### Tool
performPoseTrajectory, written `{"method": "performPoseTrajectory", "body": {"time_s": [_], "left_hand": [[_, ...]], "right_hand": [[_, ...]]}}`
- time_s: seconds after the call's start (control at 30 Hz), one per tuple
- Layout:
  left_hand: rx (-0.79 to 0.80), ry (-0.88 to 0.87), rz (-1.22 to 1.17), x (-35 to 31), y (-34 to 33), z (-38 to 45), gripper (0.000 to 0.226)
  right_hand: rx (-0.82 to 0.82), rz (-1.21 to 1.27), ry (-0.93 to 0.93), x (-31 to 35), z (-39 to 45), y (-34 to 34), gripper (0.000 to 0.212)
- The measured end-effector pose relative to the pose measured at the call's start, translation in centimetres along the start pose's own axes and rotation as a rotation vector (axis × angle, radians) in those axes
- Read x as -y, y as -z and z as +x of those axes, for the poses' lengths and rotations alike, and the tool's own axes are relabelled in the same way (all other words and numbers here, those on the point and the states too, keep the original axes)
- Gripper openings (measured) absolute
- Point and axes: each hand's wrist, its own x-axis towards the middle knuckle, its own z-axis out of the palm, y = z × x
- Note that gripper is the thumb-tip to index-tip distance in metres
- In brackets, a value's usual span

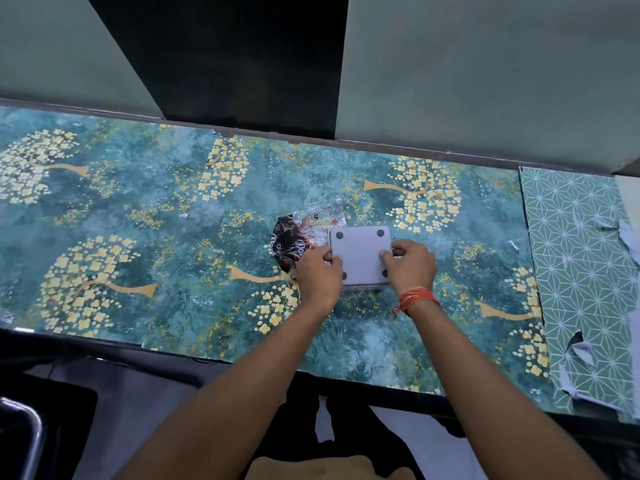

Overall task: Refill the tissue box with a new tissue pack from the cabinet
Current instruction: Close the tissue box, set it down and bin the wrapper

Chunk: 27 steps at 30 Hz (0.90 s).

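A square pale grey tissue box (pixel 360 252) lies bottom side up on the counter, with dark round feet at its corners. My left hand (pixel 317 273) grips its left edge and my right hand (pixel 412 266) grips its right edge, thumbs resting on the base panel. A crumpled tissue pack wrapper (pixel 304 233), clear plastic with a black and red print, lies just left of and behind the box, partly under my left hand.
The counter (pixel 173 237) is covered in teal paper with yellow flower trees; a green star-patterned sheet (pixel 581 258) with torn spots covers its right end. Grey-green cabinet doors (pixel 485 64) stand behind, with a dark gap (pixel 235 57) between them. A chair arm (pixel 24 431) is at lower left.
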Motion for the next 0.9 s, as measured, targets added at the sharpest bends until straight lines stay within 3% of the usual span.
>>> {"method": "performPoseTrajectory", "body": {"time_s": [0.3, 0.4, 0.63, 0.77, 0.9], "left_hand": [[0.004, 0.017, 0.077, 0.6, 0.2, 0.3, 0.027], [0.059, 0.067, 0.087, 0.3, 0.6, 0.6, 0.026], [0.393, 0.505, -0.097, -1.4, 2.5, 4.4, 0.009], [0.636, 0.809, -0.371, -2.7, 3.5, 4.7, 0.039], [0.558, 1.017, -0.733, -3.3, 3.3, 4.6, 0.059]], "right_hand": [[0.078, -0.107, -0.016, -0.5, 0.8, -0.6, 0.024], [0.137, -0.122, -0.043, -0.1, 1.8, -0.3, 0.017], [0.473, 0.256, -0.426, -1.5, 4.0, 1.3, 0.035], [0.550, 0.384, -0.352, -2.2, 3.3, 1.5, 0.031], [0.552, 0.556, -0.234, -2.7, 2.5, 1.3, 0.038]]}}
